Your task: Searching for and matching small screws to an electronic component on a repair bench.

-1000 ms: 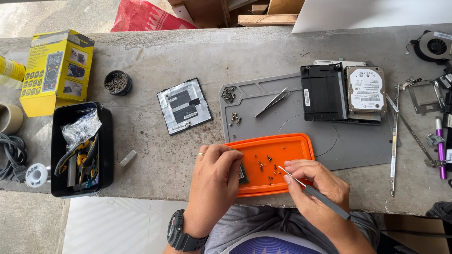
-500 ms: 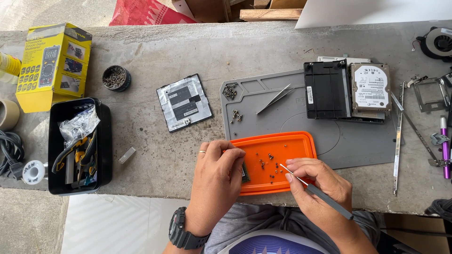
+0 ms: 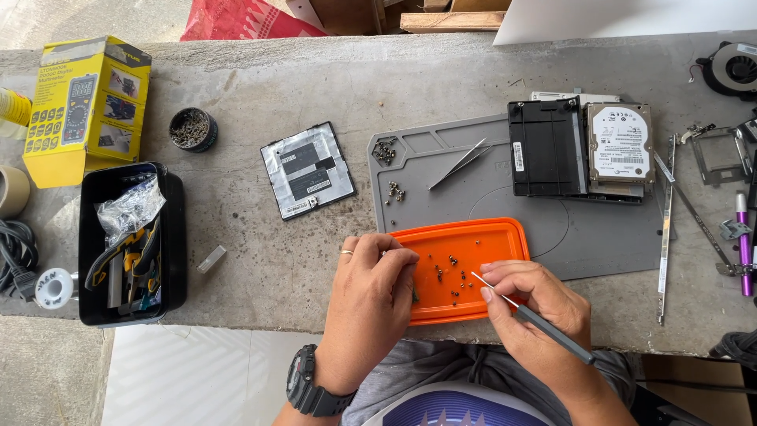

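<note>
We see the right hand (image 3: 530, 304) pinching a thin grey-handled screwdriver (image 3: 530, 317) between thumb and fingers, its bright metal tip pointing up-left over the shallow orange plastic tray (image 3: 505, 237). The tip sits just beside a scatter of small dark screws (image 3: 451, 278) lying loose in the tray. The left hand (image 3: 369, 304), ring on one finger and black wristwatch (image 3: 314, 388) on the wrist, curls over the tray's left edge, fingers pressed together on something small; we cannot tell what, it is hidden under the fingers. The tray rests at the near edge of the grey concrete tabletop (image 3: 260, 260), overlapping the front of a grey rubber work mat (image 3: 599, 237). On the mat, beyond the tray: metal tweezers (image 3: 459, 163), two more small clumps of screws (image 3: 385, 150), a black rectangular plastic drive caddy (image 3: 548, 147) and, touching its right side, a silver hard drive with white label (image 3: 620, 144). Left of the mat lies a square black cover panel with foil backing (image 3: 307, 170). Further left, a small round black tin of screws (image 3: 192, 129), a yellow cardboard box picturing a multimeter (image 3: 87, 106), and a black plastic bin of pliers and bagged parts (image 3: 130, 244). A small grey block (image 3: 211, 259) lies between bin and left hand. Right of the mat, long thin metal brackets (image 3: 666, 229) and a purple pen-shaped tool (image 3: 743, 237). A black cooling fan (image 3: 732, 69) sits at the far right corner.
</note>
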